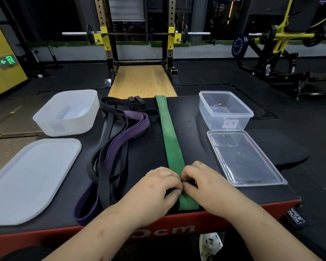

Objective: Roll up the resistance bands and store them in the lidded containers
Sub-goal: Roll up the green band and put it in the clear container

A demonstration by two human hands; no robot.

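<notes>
A green resistance band (169,136) lies straight along the middle of the black box top, from the far edge to the near edge. My left hand (156,187) and my right hand (201,182) meet over its near end, fingers curled and pinching the band. Left of it lies a tangle of black bands (109,129) and a purple band (120,142). A frosted white container (45,119) stands open at the far left, its lid (26,178) in front of it. A clear container (211,112) stands open at the far right with its clear lid (243,157) nearer me.
The box top (188,117) has a red front edge close to me. A shoe (209,243) shows below that edge. Beyond the box are a squat rack with a barbell (135,33), a wooden platform (141,80) and a yellow machine (282,38).
</notes>
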